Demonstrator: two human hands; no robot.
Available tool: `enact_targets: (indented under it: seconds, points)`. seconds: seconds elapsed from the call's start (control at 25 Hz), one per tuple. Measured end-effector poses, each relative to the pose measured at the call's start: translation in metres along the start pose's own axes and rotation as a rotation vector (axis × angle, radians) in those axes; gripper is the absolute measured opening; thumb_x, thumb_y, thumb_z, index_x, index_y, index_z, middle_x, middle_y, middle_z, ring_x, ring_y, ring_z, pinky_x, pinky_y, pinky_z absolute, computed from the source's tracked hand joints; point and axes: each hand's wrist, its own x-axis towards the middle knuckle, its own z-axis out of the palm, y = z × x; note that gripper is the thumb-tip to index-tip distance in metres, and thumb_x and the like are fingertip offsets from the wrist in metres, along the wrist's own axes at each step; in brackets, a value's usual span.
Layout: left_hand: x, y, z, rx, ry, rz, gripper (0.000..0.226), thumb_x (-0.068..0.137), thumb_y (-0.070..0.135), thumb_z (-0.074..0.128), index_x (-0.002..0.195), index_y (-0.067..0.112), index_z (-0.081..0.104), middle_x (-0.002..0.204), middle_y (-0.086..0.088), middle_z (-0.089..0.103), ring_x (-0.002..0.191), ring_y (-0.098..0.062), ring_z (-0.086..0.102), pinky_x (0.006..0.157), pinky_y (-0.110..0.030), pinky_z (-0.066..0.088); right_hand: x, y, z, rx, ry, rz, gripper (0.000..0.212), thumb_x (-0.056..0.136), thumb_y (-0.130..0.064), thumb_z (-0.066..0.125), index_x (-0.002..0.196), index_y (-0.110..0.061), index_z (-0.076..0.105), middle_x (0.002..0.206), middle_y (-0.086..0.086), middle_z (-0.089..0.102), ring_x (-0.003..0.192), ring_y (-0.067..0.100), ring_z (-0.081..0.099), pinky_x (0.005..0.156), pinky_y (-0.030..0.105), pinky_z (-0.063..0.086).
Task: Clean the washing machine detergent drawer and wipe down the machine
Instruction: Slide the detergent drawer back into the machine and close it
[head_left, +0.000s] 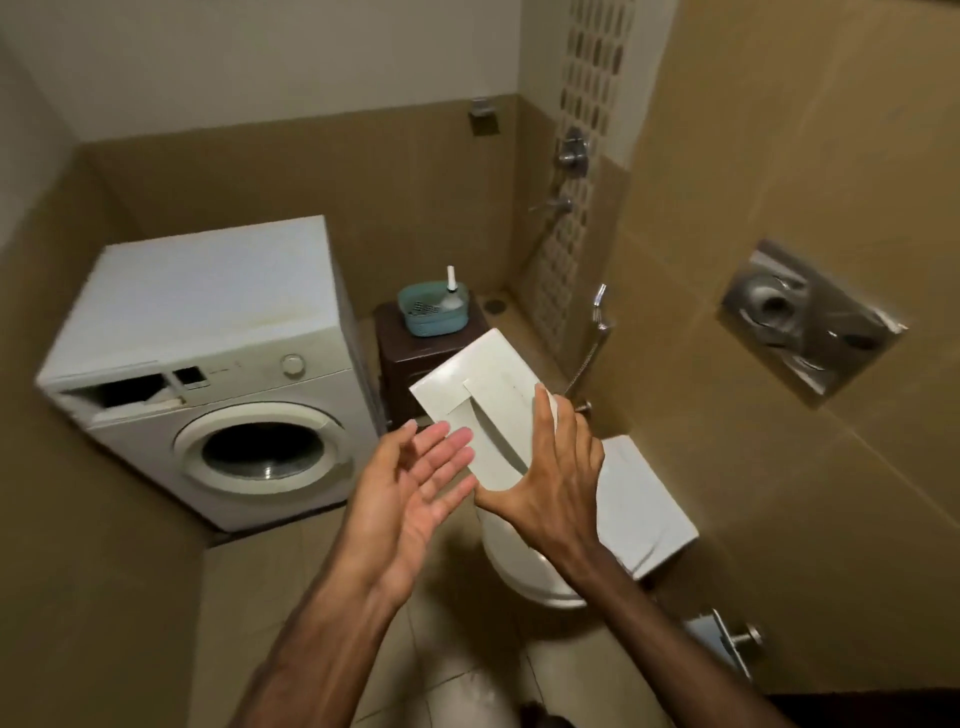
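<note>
Tan-tiled bathroom: my right hand grips the white detergent drawer above the toilet; my left hand is spread, empty, beside it. Washing machine stands left, drawer slot vacant.

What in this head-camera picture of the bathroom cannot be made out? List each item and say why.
- Drawer: only its front panel faces the camera; its compartments are hidden behind the panel.
- Right hand: seen from the back, so its palm is hidden.
- Drawer slot in the machine: too dark to see inside.
- Panel markings by the dial: too small to read.
- Basket: contents partly hidden by its wall.
</note>
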Motion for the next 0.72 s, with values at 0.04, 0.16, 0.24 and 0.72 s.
enact_targets:
  seconds: [0.04,0.16,0.24,0.72]
  points:
    - [0.004,0.006,-0.001,-0.063,-0.008,-0.038,0.048,0.104,0.040,0.048,0.134,0.004,0.061,0.128,-0.018,0.072,0.125,-0.030,0.067,0.114,-0.048,0.045,0.007,-0.008,0.008,-0.015,-0.011,-0.028,0.127,0.065,-0.093,0.061,0.163,-0.018,0.028,0.154,0.013,0.042,0.135,0.033,0.045,0.106,0.052,0.040]
    - [0.026,0.019,-0.010,-0.223,0.021,-0.111,0.064,0.102,0.047,0.050,0.144,-0.001,0.050,0.141,-0.024,0.062,0.136,-0.035,0.056,0.123,-0.049,0.034,0.031,-0.032,0.029,-0.039,-0.064,-0.113,0.123,0.070,-0.093,0.054,0.163,-0.017,0.030,0.156,0.016,0.041,0.136,0.035,0.044,0.107,0.053,0.038]
    - [0.048,0.028,-0.022,-0.327,0.051,-0.133,0.073,0.101,0.049,0.051,0.151,-0.003,0.042,0.148,-0.025,0.055,0.142,-0.037,0.049,0.125,-0.049,0.030,0.043,-0.049,0.043,-0.043,-0.100,-0.174,0.117,0.073,-0.089,0.055,0.162,-0.017,0.031,0.156,0.017,0.040,0.136,0.036,0.044,0.108,0.054,0.037]
    - [0.193,0.110,-0.111,-0.594,0.182,0.031,0.054,0.107,0.037,0.046,0.149,0.004,0.048,0.147,-0.016,0.058,0.139,-0.029,0.052,0.127,-0.044,0.027,0.144,-0.172,0.156,-0.083,-0.173,-0.517,0.097,0.079,-0.068,0.058,0.155,-0.009,0.045,0.150,0.028,0.045,0.126,0.047,0.049,0.103,0.059,0.037]
